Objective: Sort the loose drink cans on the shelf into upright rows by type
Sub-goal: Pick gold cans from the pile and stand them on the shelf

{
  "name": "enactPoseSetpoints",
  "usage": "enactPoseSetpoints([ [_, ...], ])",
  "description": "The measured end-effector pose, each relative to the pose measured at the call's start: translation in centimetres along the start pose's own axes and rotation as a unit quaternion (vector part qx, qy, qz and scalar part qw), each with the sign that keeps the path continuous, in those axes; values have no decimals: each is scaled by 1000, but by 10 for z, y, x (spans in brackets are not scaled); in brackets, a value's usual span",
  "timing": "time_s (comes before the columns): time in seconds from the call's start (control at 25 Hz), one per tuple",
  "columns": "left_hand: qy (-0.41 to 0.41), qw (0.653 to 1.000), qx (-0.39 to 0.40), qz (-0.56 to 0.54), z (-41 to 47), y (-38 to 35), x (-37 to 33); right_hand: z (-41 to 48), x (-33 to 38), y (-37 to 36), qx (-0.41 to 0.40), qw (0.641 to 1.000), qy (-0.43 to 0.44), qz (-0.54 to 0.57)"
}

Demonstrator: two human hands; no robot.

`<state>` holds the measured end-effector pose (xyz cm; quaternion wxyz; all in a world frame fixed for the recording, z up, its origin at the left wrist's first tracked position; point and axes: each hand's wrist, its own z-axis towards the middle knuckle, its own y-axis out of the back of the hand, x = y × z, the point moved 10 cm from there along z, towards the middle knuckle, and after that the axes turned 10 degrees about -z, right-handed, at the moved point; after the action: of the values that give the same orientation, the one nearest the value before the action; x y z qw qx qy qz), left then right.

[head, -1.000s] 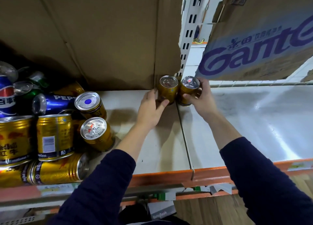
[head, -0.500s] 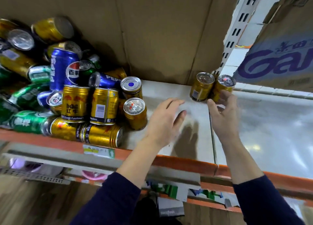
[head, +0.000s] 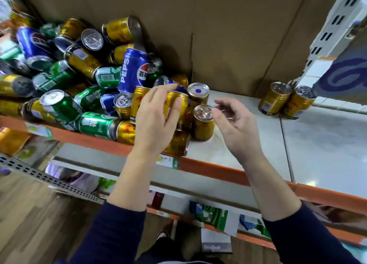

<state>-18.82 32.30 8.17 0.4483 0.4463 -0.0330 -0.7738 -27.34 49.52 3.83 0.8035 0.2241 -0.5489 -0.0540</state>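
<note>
Both hands have swung left, away from the pair of upright gold metal cans (head: 275, 99) at the back of the white shelf (head: 248, 144). The left hand (head: 156, 122), fingers loose and empty, reaches the jumbled pile of gold, green and blue cans (head: 107, 77). The right hand (head: 236, 128) is relaxed and empty beside a small upright gold can (head: 203, 122).

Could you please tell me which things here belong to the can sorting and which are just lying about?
Job: jumbled pile of cans; two upright gold cans at the back; gold can beside the right hand; left hand; shelf.
Lying about: cardboard sheet; printed carton; packets below.
</note>
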Motion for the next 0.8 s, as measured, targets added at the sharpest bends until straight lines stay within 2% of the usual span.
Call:
enactPoseSetpoints([
  [0.08,17,1000,-19,9,3,25,26,2,24,-22,9,996,45,-83],
  [0.16,47,998,-32,16,6,44,57,9,42,-46,21,970,88,-225],
  [0.24,89,996,-24,20,9,53,85,18,46,-66,30,954,74,-289],
  [0.4,127,991,33,29,12,46,116,27,29,-85,26,948,-18,-316],
  [0.52,126,990,45,43,19,44,125,28,11,-100,64,925,-81,-365],
  [0.6,139,988,44,51,21,44,128,28,8,-105,53,919,-93,-379],
  [0.68,154,986,43,54,20,43,131,27,8,-104,29,926,-98,-364],
  [0.8,159,987,37,-4,20,46,137,22,8,-102,4,943,-111,-313],
])
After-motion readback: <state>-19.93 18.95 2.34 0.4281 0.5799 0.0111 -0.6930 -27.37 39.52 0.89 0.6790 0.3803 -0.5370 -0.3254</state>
